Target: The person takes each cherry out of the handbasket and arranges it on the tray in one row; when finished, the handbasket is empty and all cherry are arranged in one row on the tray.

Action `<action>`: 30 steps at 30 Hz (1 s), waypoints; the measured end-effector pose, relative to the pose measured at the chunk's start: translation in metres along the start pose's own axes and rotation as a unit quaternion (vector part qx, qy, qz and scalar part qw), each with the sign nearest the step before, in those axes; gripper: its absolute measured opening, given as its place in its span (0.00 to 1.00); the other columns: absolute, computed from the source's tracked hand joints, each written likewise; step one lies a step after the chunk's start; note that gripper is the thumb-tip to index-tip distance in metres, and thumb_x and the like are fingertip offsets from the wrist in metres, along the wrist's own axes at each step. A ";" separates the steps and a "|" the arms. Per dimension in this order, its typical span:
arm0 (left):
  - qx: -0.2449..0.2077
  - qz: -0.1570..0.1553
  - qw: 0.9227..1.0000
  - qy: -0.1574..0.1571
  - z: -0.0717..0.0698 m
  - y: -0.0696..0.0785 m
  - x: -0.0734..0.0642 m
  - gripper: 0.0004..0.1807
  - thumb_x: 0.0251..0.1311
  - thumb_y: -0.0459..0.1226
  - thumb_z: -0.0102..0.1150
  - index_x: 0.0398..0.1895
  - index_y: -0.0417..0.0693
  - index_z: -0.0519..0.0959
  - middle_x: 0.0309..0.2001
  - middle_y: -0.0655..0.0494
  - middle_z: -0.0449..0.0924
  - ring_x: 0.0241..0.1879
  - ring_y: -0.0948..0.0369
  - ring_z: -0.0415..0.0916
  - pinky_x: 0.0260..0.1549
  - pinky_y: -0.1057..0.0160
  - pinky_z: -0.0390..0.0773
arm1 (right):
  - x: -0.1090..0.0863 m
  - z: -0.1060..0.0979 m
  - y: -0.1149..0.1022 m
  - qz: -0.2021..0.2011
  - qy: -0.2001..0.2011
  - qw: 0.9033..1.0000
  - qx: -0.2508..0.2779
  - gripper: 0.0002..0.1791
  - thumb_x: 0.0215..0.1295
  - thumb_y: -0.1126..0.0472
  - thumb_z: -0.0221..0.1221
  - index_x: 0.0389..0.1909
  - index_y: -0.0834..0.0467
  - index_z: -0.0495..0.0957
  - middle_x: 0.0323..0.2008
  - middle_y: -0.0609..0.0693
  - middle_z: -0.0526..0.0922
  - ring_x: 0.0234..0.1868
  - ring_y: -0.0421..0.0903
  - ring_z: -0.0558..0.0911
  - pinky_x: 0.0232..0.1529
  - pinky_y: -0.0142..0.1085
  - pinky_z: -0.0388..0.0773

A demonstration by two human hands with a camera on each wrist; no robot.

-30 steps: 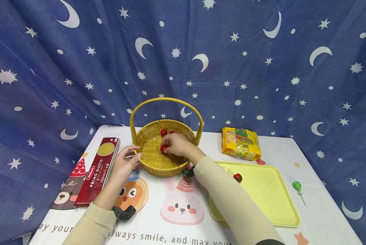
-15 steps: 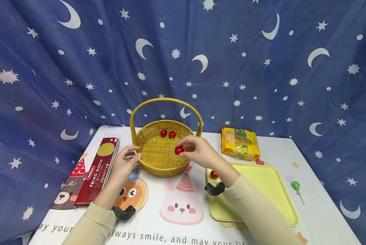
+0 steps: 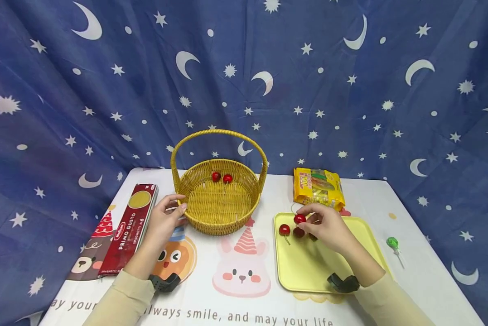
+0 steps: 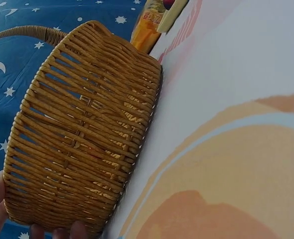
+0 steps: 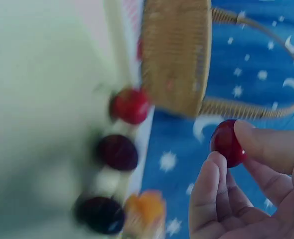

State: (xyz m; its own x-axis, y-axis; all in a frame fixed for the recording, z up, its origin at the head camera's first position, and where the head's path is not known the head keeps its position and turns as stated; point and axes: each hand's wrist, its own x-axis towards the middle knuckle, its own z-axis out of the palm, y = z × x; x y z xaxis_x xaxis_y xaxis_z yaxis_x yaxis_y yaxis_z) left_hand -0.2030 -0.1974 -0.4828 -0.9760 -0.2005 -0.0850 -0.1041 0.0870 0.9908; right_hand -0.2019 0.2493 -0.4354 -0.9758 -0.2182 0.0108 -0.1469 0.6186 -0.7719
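A golden wicker basket (image 3: 219, 226) with a tall arched handle stands on the table, two red cherries (image 3: 227, 179) lying at its back wall. My left hand (image 3: 166, 219) grips the basket's left rim, thumb and fingertips showing at its edge in the left wrist view. Over the yellow tray (image 3: 282, 276), my right hand (image 3: 327, 228) pinches a red cherry (image 5: 227, 143) between thumb and fingers. On the tray below lie a bright red cherry (image 3: 284, 230) with a stem and a dark cherry (image 3: 298, 232). Another dark cherry (image 5: 104, 215) is partly hidden by the hand in the head view.
A red spaghetti box (image 3: 131, 226) lies left of my left hand. Behind the tray sits a yellow snack packet (image 3: 319, 188). A green lollipop (image 3: 393, 243) lies right of the tray. A blue curtain (image 3: 244, 81) with moons and stars hangs behind the table.
My right hand has lifted a cherry out of the basket and carried it right, over the tray. My left hand has stayed at the basket's rim.
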 end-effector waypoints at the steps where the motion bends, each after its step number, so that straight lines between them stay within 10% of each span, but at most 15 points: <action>1: -0.002 0.002 1.000 0.000 0.000 0.000 0.000 0.20 0.79 0.35 0.59 0.70 0.43 0.75 0.55 0.48 0.73 0.49 0.58 0.85 0.50 0.57 0.93 | -0.002 -0.004 0.007 0.008 0.010 1.000 -0.010 0.16 0.64 0.67 0.74 0.53 0.55 0.87 0.47 0.55 0.90 0.38 0.47 0.85 0.31 0.33 0.85; 16: -0.007 -0.001 1.000 -0.002 -0.002 -0.001 0.000 0.20 0.79 0.35 0.60 0.70 0.44 0.76 0.56 0.49 0.74 0.49 0.58 0.85 0.51 0.57 0.93 | -0.025 -0.031 0.075 0.130 0.026 0.986 -0.096 0.17 0.66 0.63 0.73 0.53 0.61 0.84 0.44 0.57 0.86 0.45 0.53 0.83 0.34 0.35 0.81; 30: -0.009 0.001 1.000 -0.001 -0.002 -0.001 0.000 0.20 0.79 0.35 0.60 0.70 0.44 0.76 0.55 0.47 0.73 0.49 0.58 0.84 0.51 0.57 0.93 | -0.025 -0.037 0.061 0.082 0.038 0.989 -0.120 0.27 0.67 0.59 0.73 0.65 0.58 0.82 0.59 0.64 0.85 0.56 0.62 0.85 0.45 0.41 0.84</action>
State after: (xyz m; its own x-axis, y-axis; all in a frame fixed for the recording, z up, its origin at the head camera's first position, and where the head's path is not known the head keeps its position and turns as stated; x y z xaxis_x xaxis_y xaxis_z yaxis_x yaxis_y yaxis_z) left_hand -0.2027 -0.2000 -0.4840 -0.9768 -0.1977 -0.0829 -0.0985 0.0702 0.9927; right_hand -0.1930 0.3203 -0.4587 -0.9977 -0.0484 -0.0479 -0.0104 0.8037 -0.5950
